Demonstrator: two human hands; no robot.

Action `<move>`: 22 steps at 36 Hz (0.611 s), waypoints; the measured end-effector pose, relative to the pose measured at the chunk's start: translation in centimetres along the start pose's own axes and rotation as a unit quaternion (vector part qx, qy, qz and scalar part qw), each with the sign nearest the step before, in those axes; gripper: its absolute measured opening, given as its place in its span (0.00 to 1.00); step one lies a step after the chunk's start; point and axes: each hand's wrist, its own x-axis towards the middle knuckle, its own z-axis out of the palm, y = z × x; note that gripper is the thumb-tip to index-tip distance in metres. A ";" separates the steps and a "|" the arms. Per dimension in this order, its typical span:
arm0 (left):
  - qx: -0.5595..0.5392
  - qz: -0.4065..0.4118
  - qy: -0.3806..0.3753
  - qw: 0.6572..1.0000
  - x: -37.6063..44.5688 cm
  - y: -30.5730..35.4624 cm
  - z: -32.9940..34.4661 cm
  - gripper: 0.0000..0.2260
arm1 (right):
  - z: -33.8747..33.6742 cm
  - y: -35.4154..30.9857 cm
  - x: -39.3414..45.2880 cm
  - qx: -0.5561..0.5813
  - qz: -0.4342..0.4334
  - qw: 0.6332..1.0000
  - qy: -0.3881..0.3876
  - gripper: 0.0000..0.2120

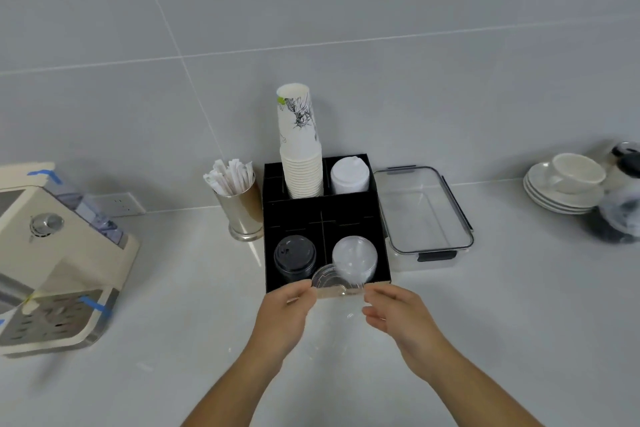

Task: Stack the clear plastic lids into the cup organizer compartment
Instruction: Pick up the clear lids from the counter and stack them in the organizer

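Observation:
A black cup organizer [298,218] stands against the wall at the counter's middle. Its front right compartment holds a stack of clear plastic lids [355,258]; the front left one holds black lids [294,256]. Paper cups [300,156] and white lids [349,175] fill the back compartments. A single clear lid [329,281] hangs tilted at the organizer's front edge, pinched between my left hand [284,312] and my right hand [398,314]. Both hands sit just in front of the organizer.
A clear lidded container [424,215] lies right of the organizer. A metal cup of wrapped stirrers [240,204] stands to its left. A cream coffee machine [52,260] is at far left. Stacked saucers with a cup [564,184] sit far right.

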 end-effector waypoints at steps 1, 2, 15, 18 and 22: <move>0.013 0.011 -0.009 1.000 0.4 0.3 0.1 0.04 | -0.2 -0.2 0.2 0.010 0.002 1.000 0.001 0.05; 0.030 0.026 -0.018 0.999 0.7 0.7 0.3 0.04 | -0.3 -0.3 0.4 0.018 0.004 1.000 0.002 0.05; 0.198 0.104 -0.069 0.972 6.4 4.9 3.2 0.15 | -1.3 -0.8 3.1 0.059 0.038 0.997 -0.007 0.10; 0.221 0.113 -0.079 0.965 7.8 5.4 3.8 0.16 | -1.5 -0.6 3.9 0.060 0.042 0.997 -0.014 0.11; 0.260 0.126 -0.078 0.954 9.7 5.7 4.8 0.16 | -1.5 -0.3 4.8 0.076 0.060 0.995 -0.010 0.14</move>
